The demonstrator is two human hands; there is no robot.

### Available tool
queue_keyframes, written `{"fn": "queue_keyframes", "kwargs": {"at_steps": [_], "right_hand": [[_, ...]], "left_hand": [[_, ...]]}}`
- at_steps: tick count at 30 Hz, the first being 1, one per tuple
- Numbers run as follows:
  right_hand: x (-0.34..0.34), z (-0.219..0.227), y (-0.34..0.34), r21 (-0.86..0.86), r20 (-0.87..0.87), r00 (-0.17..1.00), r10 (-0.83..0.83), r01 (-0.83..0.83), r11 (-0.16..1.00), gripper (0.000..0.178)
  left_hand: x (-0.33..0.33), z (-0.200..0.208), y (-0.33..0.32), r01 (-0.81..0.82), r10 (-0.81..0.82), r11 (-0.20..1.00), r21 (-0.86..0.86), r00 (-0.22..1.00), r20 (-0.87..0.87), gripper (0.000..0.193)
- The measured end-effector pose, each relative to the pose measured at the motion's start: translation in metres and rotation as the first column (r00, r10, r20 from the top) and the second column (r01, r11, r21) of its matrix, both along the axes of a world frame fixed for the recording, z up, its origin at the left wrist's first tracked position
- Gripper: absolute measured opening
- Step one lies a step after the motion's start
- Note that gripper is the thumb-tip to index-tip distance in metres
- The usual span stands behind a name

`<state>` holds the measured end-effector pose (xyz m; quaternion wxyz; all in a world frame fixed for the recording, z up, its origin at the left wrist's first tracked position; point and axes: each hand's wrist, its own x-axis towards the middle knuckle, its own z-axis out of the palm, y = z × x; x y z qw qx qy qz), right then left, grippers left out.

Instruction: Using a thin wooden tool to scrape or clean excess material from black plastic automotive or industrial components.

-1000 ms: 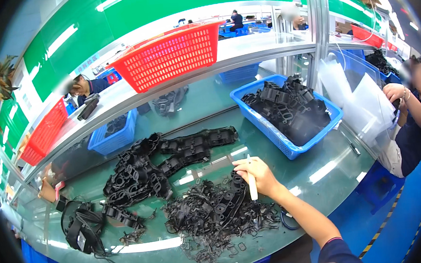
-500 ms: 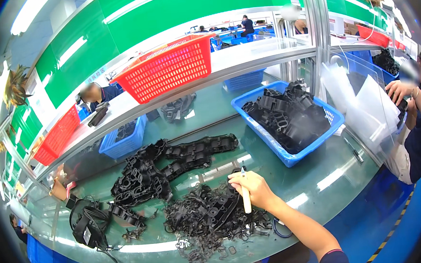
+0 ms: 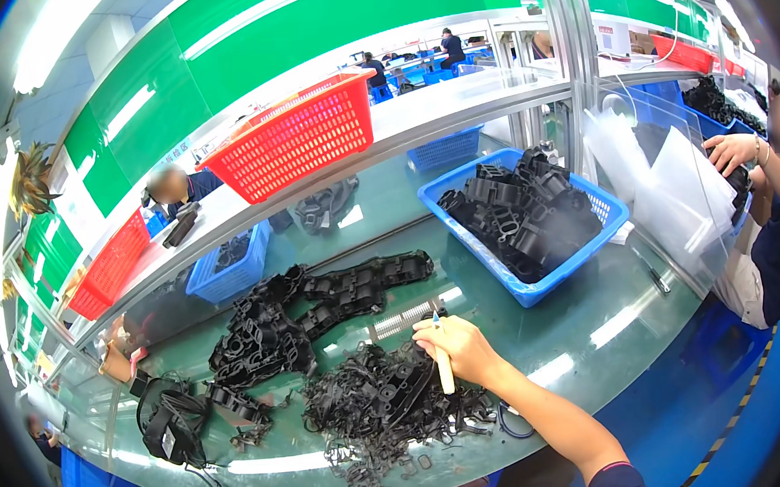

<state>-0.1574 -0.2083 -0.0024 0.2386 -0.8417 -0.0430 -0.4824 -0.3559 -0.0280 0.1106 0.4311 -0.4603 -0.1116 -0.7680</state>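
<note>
Holding: right hand [image 3: 459,347] clamped on a cream-handled tool [image 3: 445,373], lower centre
Left hand: state cannot be told
Wall sign [image 3: 174,154]: blue characters, upper left, blurred
White label [image 3: 169,443]: on black device [image 3: 183,408], lower left, unreadably small
Tool look: slim, blue near upper tip

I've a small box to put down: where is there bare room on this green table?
The widest bare patch of the green table lies right of the right hand, between the blue basket and the table's front edge. A narrower one runs between basket and black parts. It's crowded front middle, under the scrap pile, and left, around the corded device.
</note>
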Motion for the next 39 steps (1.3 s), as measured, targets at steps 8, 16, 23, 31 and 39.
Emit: {"fn": "queue_keyframes", "kwargs": {"at_steps": [8, 16, 23, 31, 39], "right_hand": [[0.000, -0.006, -0.005, 0.000, -0.038, 0.999, -0.004, 0.004, 1.000, 0.016], [0.002, -0.003, -0.005, -0.063, 0.064, 0.998, -0.003, 0.007, 0.998, 0.012], [0.005, -0.007, -0.002, 0.027, -0.058, 0.998, -0.025, 0.027, 0.999, 0.019], [0.005, -0.023, -0.017, 0.130, -0.102, 0.982, -0.161, 0.174, 0.976, 0.029], [0.014, -0.041, -0.010, 0.118, -0.290, 0.953, -0.086, 0.125, 0.985, 0.065]], "left_hand": [[0.040, 0.029, 0.014, 0.076, -0.272, 0.942, 0.328, 0.747, 0.606, 0.039], [0.022, 0.001, 0.008, -0.040, -0.013, 0.990, 0.135, 0.929, 0.370, 0.036], [0.061, -0.029, -0.012, 0.010, -0.042, 0.997, 0.070, 0.881, 0.472, 0.029], [0.234, -0.062, -0.027, -0.786, -0.058, -0.150, -0.599, -0.598, 0.799, 0.007], [0.320, -0.124, -0.024, -0.102, -0.216, 0.461, -0.882, -0.976, 0.000, 0.046]]}}
